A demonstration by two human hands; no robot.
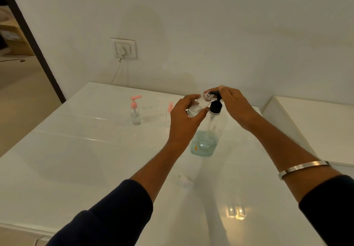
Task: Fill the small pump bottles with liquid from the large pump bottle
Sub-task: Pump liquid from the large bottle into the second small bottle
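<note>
The large clear pump bottle point(207, 138) stands on the white table point(95, 159), with pale blue liquid in its lower part and a black pump head. My left hand point(184, 119) grips an uncapped small clear bottle point(199, 104), tilted so its open neck sits just under the black spout. My right hand point(232, 105) rests on top of the pump head, fingers laid over it. A second small bottle point(135, 114) with a pink pump stands upright to the left. A loose pink pump point(170, 107) shows partly behind my left hand.
A wall socket point(124, 48) with a plugged-in charger and hanging cable is on the wall behind the table. A second white surface point(316, 123) adjoins on the right. A doorway with a dark frame point(32, 40) opens at the far left.
</note>
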